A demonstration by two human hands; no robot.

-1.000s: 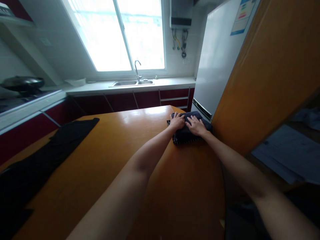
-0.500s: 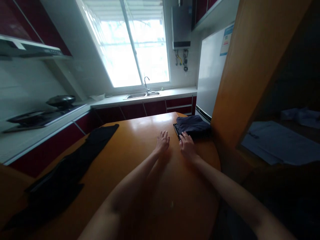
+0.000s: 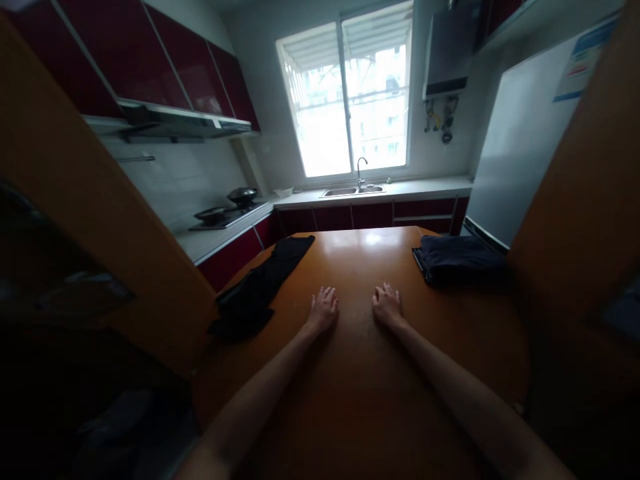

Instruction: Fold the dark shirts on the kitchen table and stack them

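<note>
My left hand [image 3: 324,310] and my right hand [image 3: 387,307] lie flat on the orange table [image 3: 360,380], fingers spread, side by side near its middle and holding nothing. A folded dark blue garment [image 3: 457,260] sits at the table's far right, apart from my right hand. At the table's left edge a black garment [image 3: 263,287] lies spread out, one end hanging over the side.
A white fridge [image 3: 520,153] stands right behind the folded garment. A counter with a sink [image 3: 353,191] runs under the window, and a stove with a pan [image 3: 225,210] is at the left. Orange wooden panels [image 3: 75,200] flank the table on both sides.
Both hands left the folded blue garment and drew back to the middle of the table. The view swung left and pulled back, bringing more of the kitchen into sight.
</note>
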